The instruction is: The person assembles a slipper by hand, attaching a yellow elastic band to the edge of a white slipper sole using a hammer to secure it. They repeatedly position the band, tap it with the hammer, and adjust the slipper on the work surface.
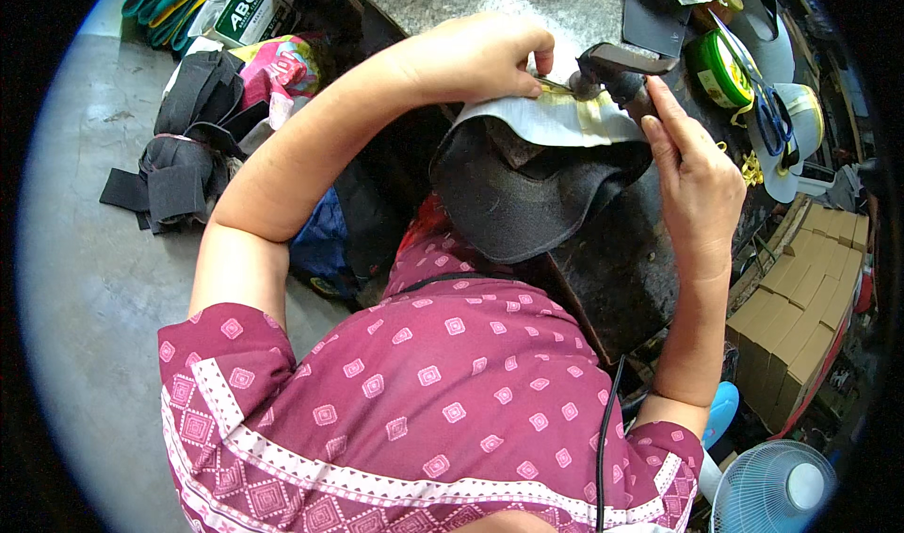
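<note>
A shoemaker's hammer (627, 66) with a dark metal head is held in my right hand (695, 170), its fingers closed round the short handle. The hammer's rounded face is over the yellowish edge of a shoe upper (508, 194), black and felt-like below with a pale band along the top. My left hand (485, 57) pinches that edge between thumb and fingers, just left of the hammer head. Something thin and dark shows at the left fingertips; its kind is unclear. The upper rests on the worktable (565, 15) and droops over its near edge.
On the right are a green tin (718, 70), blue-handled scissors (774, 123) and grey uppers (802, 119). A black sheet (656, 15) lies at the back. Cardboard boxes (800, 288) and a fan (772, 491) stand lower right. Bundled black fabric pieces (179, 170) lie on the left.
</note>
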`<state>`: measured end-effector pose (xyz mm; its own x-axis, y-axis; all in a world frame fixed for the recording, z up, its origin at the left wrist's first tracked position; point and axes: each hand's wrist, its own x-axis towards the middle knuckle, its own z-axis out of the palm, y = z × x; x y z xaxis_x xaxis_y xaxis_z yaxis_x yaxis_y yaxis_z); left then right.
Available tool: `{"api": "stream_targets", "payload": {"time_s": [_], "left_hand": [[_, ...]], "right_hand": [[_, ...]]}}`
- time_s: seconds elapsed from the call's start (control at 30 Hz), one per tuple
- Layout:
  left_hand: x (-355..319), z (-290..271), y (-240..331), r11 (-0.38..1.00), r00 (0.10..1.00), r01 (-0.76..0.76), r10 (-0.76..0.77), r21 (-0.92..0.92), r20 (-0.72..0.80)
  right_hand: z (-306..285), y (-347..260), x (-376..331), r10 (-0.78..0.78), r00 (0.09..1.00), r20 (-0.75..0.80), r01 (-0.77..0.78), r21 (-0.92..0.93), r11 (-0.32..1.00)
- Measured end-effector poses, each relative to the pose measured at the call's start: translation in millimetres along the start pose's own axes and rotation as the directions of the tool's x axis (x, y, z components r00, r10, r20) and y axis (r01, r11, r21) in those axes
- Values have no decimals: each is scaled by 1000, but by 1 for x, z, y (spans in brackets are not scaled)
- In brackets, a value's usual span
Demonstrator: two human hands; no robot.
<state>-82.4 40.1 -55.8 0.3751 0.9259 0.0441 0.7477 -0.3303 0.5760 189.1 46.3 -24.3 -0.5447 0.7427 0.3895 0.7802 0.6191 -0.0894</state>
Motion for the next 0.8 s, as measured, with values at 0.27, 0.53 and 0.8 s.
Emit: {"api": "stream_targets", "payload": {"time_s": [0.27,0.53,0.8], "left_hand": [[-20,12,0,922,903,-253,333,292,-270],[-20,19,-9,913,875,-339,394,227,-281],[-20,23,-11,908,865,-350,407,229,-293]], "right_hand": [[1,8,5,86,994,65,-97,193,976],[-12,-6,13,166,985,-52,-110,553,826],[-6,1,7,128,992,-8,-101,562,821]]}}
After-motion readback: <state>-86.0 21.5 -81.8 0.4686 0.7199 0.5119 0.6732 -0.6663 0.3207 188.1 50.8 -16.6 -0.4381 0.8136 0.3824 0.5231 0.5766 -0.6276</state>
